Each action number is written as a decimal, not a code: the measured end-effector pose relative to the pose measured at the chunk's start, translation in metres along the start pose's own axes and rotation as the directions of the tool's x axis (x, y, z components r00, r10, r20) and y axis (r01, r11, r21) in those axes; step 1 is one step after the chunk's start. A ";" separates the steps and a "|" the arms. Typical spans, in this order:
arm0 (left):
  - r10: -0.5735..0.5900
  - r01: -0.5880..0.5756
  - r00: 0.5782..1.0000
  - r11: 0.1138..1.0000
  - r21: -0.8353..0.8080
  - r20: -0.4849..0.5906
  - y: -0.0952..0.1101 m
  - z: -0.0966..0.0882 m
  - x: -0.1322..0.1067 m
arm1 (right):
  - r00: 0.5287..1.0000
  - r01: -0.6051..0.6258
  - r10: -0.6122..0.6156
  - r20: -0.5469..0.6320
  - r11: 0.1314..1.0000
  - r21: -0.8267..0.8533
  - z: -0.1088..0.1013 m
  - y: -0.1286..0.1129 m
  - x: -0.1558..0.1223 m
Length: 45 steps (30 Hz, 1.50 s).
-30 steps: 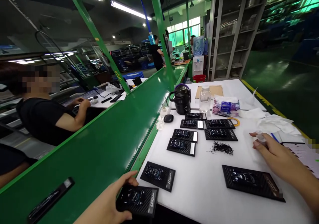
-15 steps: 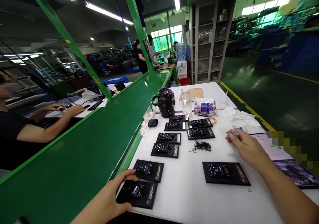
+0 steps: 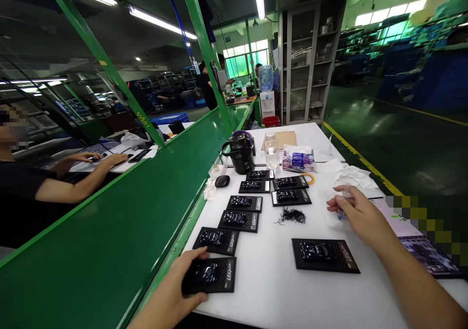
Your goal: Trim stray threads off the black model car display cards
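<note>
Past a green partition (image 3: 109,212) at my 10 o'clock, a co-worker (image 3: 40,187) has both hands at a desk (image 3: 117,167). At 7 o'clock, my left hand (image 3: 170,295) curls around the left end of a black carbon-pattern card (image 3: 214,275), its fingers (image 3: 193,259) and thumb clamped on the card at the near edge of the tabletop (image 3: 263,290). Eight more cards lie flat ahead: most in two loose rows from 11 to 12 o'clock, including one (image 3: 215,241) just beyond the one I hold, and another (image 3: 325,255) off at 2 o'clock. A small heap of black fibres (image 3: 291,216) sits between the cards at 12 o'clock, with a black mug (image 3: 239,154) and a clear bottle (image 3: 271,152) farther out. At 2 o'clock, my right hand (image 3: 360,217) is raised just above the tabletop, its fingers (image 3: 338,202) pinched together on a small clear piece (image 3: 341,207) (something blue shows there, too small to tell). Crumpled tissue (image 3: 353,175) lies just beyond it.
</note>
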<state>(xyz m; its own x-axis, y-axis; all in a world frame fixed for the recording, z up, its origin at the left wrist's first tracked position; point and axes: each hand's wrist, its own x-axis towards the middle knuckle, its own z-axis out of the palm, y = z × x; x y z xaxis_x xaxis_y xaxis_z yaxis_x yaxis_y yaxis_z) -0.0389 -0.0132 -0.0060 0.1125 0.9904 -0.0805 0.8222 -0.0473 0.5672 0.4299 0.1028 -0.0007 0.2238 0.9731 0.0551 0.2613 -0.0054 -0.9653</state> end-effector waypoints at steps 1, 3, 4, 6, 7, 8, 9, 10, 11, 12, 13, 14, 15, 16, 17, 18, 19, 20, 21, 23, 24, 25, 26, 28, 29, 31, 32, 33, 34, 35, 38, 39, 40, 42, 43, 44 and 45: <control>-0.005 0.005 1.000 1.000 -0.004 -0.017 -0.003 0.002 -0.001 | 0.998 0.022 -0.013 -0.064 0.989 0.148 -0.002 -0.005 -0.001; -0.002 0.002 0.998 1.000 -0.005 -0.061 -0.005 0.007 -0.004 | 0.987 0.087 -0.020 -0.160 0.901 0.426 -0.006 -0.021 -0.006; 0.005 -0.005 0.996 1.000 -0.007 -0.087 -0.002 0.010 -0.006 | 0.985 0.111 -0.024 -0.170 0.845 0.523 -0.008 -0.031 -0.011; 0.018 -0.023 0.989 0.999 -0.029 -0.145 0.014 0.020 -0.010 | 0.994 0.105 -0.068 -0.083 0.749 0.654 -0.009 -0.056 -0.026; 0.031 -0.040 0.982 0.998 -0.046 -0.184 0.028 0.026 -0.012 | 0.994 0.075 -0.107 0.000 0.702 0.708 -0.007 -0.069 -0.036; 0.049 -0.064 0.974 0.996 -0.060 -0.220 0.045 0.032 -0.013 | 0.981 0.027 -0.163 0.102 0.644 0.765 -0.002 -0.082 -0.046; 0.078 -0.099 0.961 0.993 -0.069 -0.265 0.064 0.039 -0.013 | 0.949 -0.035 -0.233 0.210 0.586 0.810 0.005 -0.095 -0.057; 0.105 -0.133 0.946 0.989 -0.071 -0.306 0.084 0.045 -0.013 | 0.895 -0.101 -0.314 0.315 0.545 0.832 0.014 -0.106 -0.067; 0.132 -0.159 0.935 0.986 -0.054 -0.329 0.104 0.051 -0.011 | 0.829 -0.164 -0.388 0.402 0.519 0.839 0.024 -0.115 -0.076; 0.189 -0.212 0.904 0.977 -0.018 -0.383 0.122 0.055 -0.009 | 0.780 -0.210 -0.437 0.448 0.490 0.846 0.035 -0.122 -0.083; 0.241 -0.257 0.883 0.966 0.016 -0.403 0.137 0.058 -0.007 | 0.753 -0.244 -0.468 0.462 0.454 0.857 0.045 -0.127 -0.089; 0.273 -0.282 0.863 0.958 0.044 -0.424 0.148 0.060 -0.005 | 0.742 -0.273 -0.485 0.463 0.413 0.869 0.054 -0.130 -0.093; 0.298 -0.299 0.845 0.952 0.069 -0.444 0.157 0.061 -0.004 | 0.745 -0.295 -0.489 0.454 0.368 0.882 0.062 -0.130 -0.096; 0.309 -0.304 0.834 0.949 0.086 -0.456 0.162 0.061 -0.003 | 0.753 -0.315 -0.486 0.444 0.326 0.891 0.067 -0.129 -0.097; 0.314 -0.305 0.825 0.947 0.099 -0.470 0.164 0.060 -0.003 | 0.762 -0.333 -0.476 0.438 0.293 0.896 0.071 -0.128 -0.098; 0.320 -0.306 0.817 0.946 0.110 -0.479 0.165 0.060 -0.003 | 0.770 -0.346 -0.467 0.435 0.267 0.899 0.073 -0.126 -0.098; 0.329 -0.311 0.812 0.943 0.119 -0.482 0.165 0.059 -0.003 | 0.778 -0.355 -0.455 0.432 0.249 0.901 0.074 -0.124 -0.099; 0.338 -0.318 0.810 0.940 0.125 -0.480 0.164 0.059 -0.004 | 0.786 -0.360 -0.443 0.431 0.239 0.902 0.074 -0.123 -0.099; 0.344 -0.324 0.807 0.937 0.128 -0.480 0.163 0.059 -0.004 | 0.793 -0.363 -0.431 0.431 0.235 0.902 0.074 -0.122 -0.099; 0.352 -0.333 0.804 0.934 0.128 -0.478 0.163 0.060 -0.004 | 0.801 -0.366 -0.409 0.437 0.242 0.899 0.074 -0.122 -0.100; 0.354 -0.336 0.803 0.933 0.128 -0.480 0.163 0.061 -0.004 | 0.802 -0.368 -0.403 0.441 0.249 0.896 0.075 -0.122 -0.100; 0.357 -0.338 0.800 0.932 0.129 -0.483 0.164 0.061 -0.004 | 0.801 -0.371 -0.398 0.447 0.255 0.893 0.076 -0.122 -0.101; 0.359 -0.341 0.797 0.931 0.129 -0.485 0.164 0.061 -0.004 | 0.799 -0.374 -0.397 0.451 0.259 0.890 0.077 -0.122 -0.101; 0.361 -0.347 0.797 0.930 0.123 -0.484 0.165 0.061 -0.004 | 0.794 -0.383 -0.399 0.459 0.258 0.887 0.079 -0.121 -0.101; 0.362 -0.351 0.797 0.929 0.117 -0.483 0.166 0.060 -0.004 | 0.793 -0.386 -0.399 0.460 0.256 0.886 0.080 -0.121 -0.100; 0.366 -0.358 0.801 0.927 0.109 -0.474 0.166 0.059 -0.005 | 0.793 -0.389 -0.396 0.464 0.257 0.885 0.081 -0.120 -0.100; 0.368 -0.361 0.802 0.926 0.109 -0.471 0.166 0.059 -0.005 | 0.791 -0.388 -0.399 0.464 0.259 0.884 0.081 -0.120 -0.100; 0.369 -0.361 0.801 0.926 0.110 -0.471 0.166 0.059 -0.005 | 0.789 -0.388 -0.401 0.465 0.262 0.884 0.081 -0.119 -0.100; 0.369 -0.361 0.800 0.926 0.111 -0.474 0.166 0.059 -0.006 | 0.787 -0.387 -0.403 0.467 0.266 0.883 0.082 -0.119 -0.100; 0.368 -0.360 0.799 0.926 0.112 -0.476 0.166 0.059 -0.006 | 0.785 -0.387 -0.405 0.468 0.270 0.882 0.082 -0.119 -0.100; 0.368 -0.361 0.797 0.926 0.112 -0.478 0.166 0.059 -0.006 | 0.780 -0.387 -0.410 0.473 0.278 0.879 0.083 -0.119 -0.099; 0.369 -0.362 0.797 0.926 0.111 -0.478 0.165 0.059 -0.006 | 0.781 -0.386 -0.410 0.472 0.277 0.880 0.083 -0.119 -0.099; 0.369 -0.362 0.798 0.925 0.111 -0.476 0.165 0.059 -0.005 | 0.783 -0.384 -0.409 0.469 0.275 0.882 0.083 -0.118 -0.099; 0.370 -0.361 0.800 0.926 0.113 -0.472 0.165 0.060 -0.005 | 0.790 -0.376 -0.407 0.459 0.270 0.886 0.083 -0.118 -0.099; 0.372 -0.362 0.799 0.925 0.116 -0.472 0.165 0.060 -0.005 | 0.793 -0.372 -0.406 0.455 0.269 0.888 0.083 -0.117 -0.099; 0.375 -0.364 0.797 0.924 0.120 -0.473 0.165 0.060 -0.005 | 0.794 -0.369 -0.406 0.453 0.270 0.889 0.083 -0.117 -0.098; 0.378 -0.365 0.795 0.923 0.123 -0.475 0.165 0.060 -0.005 | 0.792 -0.369 -0.409 0.454 0.272 0.889 0.083 -0.117 -0.098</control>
<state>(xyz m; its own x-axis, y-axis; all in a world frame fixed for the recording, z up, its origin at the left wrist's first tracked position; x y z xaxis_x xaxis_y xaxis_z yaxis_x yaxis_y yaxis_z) 0.1299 -0.0339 0.0392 0.1350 0.8312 0.5394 0.7861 -0.4212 0.4524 0.2993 0.0269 0.0857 -0.3559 0.8773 0.3221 -0.8460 -0.1560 -0.5099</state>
